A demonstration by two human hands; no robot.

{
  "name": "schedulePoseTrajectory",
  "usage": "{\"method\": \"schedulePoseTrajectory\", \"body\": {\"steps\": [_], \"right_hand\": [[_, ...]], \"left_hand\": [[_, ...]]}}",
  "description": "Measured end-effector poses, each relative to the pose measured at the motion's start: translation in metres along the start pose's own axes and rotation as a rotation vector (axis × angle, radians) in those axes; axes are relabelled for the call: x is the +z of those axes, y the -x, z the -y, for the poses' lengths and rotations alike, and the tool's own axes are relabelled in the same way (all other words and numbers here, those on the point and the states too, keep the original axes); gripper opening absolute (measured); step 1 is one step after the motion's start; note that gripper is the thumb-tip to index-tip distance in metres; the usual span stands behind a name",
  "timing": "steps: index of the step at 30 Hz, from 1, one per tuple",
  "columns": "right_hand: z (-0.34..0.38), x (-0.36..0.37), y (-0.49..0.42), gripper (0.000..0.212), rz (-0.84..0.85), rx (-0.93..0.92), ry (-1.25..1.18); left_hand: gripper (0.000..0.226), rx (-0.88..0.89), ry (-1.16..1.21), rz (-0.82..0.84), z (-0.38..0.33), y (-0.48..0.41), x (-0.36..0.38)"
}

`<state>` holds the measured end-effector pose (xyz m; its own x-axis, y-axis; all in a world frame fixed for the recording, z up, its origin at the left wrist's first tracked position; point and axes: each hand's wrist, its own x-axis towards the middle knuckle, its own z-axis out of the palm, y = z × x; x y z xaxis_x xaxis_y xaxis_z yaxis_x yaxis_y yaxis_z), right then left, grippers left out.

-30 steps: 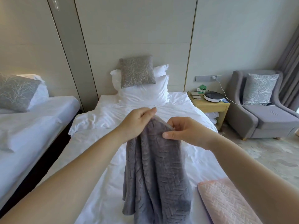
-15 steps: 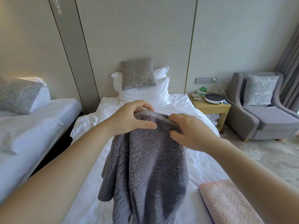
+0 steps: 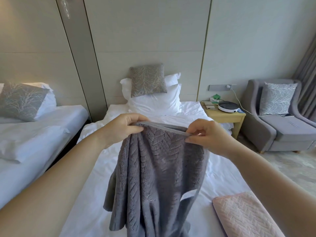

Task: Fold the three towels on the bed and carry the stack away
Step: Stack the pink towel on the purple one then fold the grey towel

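We are finding no writing that we can read: the small items on the wooden nightstand (image 3: 225, 117), beside a round white device (image 3: 228, 106), are too small to make out.

We are looking down a white bed (image 3: 222, 182) in a panelled room, with white pillows (image 3: 153, 101) and a grey patterned cushion (image 3: 147, 80) leaning at its head. A second bed (image 3: 34, 134) is standing off its left edge, and a grey armchair (image 3: 280, 134) and a curtain (image 3: 307, 65) are showing beyond the nightstand on the right.

The person's left hand (image 3: 124, 128) and right hand (image 3: 206, 135) are each pinching the top hem of the grey towel (image 3: 157, 177), fingers curled, holding it up over the middle of the bed. The towel is hanging in loose folds. Its lower end is running out of the picture, so we cannot tell whether it is touching the sheet.

A pink towel (image 3: 242, 218) is lying folded by the bed's near right edge, partly covered by the right forearm and cut off at the bottom.
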<state>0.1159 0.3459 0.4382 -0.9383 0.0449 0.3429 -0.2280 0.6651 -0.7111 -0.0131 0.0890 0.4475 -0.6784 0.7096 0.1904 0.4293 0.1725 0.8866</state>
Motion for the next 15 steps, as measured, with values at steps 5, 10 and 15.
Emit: {"method": "schedulePoseTrajectory", "body": {"steps": [5, 10, 15], "right_hand": [[0.017, 0.006, -0.006, 0.02, 0.03, -0.027, -0.007], [0.019, 0.021, -0.009, 0.011, 0.108, -0.022, -0.031], [0.0, 0.019, -0.004, 0.012, 0.184, 0.014, -0.053]], "left_hand": [[0.047, -0.146, -0.117, 0.031, 0.005, 0.001, 0.023], [0.019, -0.121, 0.021, 0.13, 0.006, 0.006, 0.076], [0.011, 0.003, 0.012, 0.0, 0.007, -0.001, 0.074]]}}
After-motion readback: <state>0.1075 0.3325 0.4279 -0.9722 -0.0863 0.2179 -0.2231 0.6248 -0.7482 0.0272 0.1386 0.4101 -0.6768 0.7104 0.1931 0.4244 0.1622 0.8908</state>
